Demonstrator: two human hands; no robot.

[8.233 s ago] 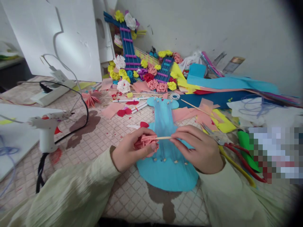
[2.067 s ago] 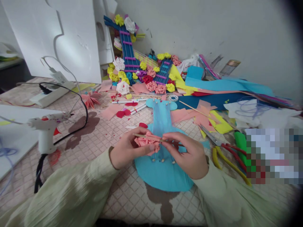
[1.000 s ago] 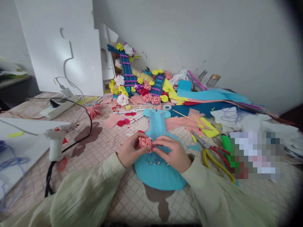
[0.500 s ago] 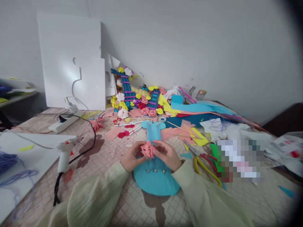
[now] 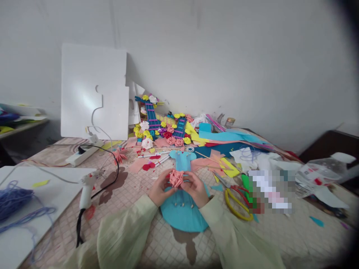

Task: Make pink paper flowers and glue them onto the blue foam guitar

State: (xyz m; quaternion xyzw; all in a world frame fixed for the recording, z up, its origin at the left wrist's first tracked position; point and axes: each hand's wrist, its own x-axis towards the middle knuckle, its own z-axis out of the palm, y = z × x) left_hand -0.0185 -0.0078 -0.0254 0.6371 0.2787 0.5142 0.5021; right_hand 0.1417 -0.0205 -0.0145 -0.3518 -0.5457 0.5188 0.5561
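Both my hands meet over a light blue guitar-shaped cutout [image 5: 182, 216] lying on the table. My left hand [image 5: 159, 190] and my right hand [image 5: 196, 189] are closed from either side on a pink folded paper flower [image 5: 176, 178], fingertips pinching its edges. The cutout's narrow neck [image 5: 183, 158] points away from me, with small pegs at its head. Pale green sleeves cover both my forearms.
A white glue gun [image 5: 87, 186] with a black cord stands at the left, near a power strip [image 5: 82, 155] and white foam boards [image 5: 95, 93]. Decorated blue guitars with paper flowers [image 5: 159, 123] lean on the wall. Scissors [image 5: 230, 185], coloured paper sheets [image 5: 227, 138], blue yarn [image 5: 12, 196] and a plastic bottle [image 5: 322, 172] surround me.
The wooden stick that ran through the pink flower is no longer seen; both hands now cup the flower. The view has tilted up and back, showing more wall and table.
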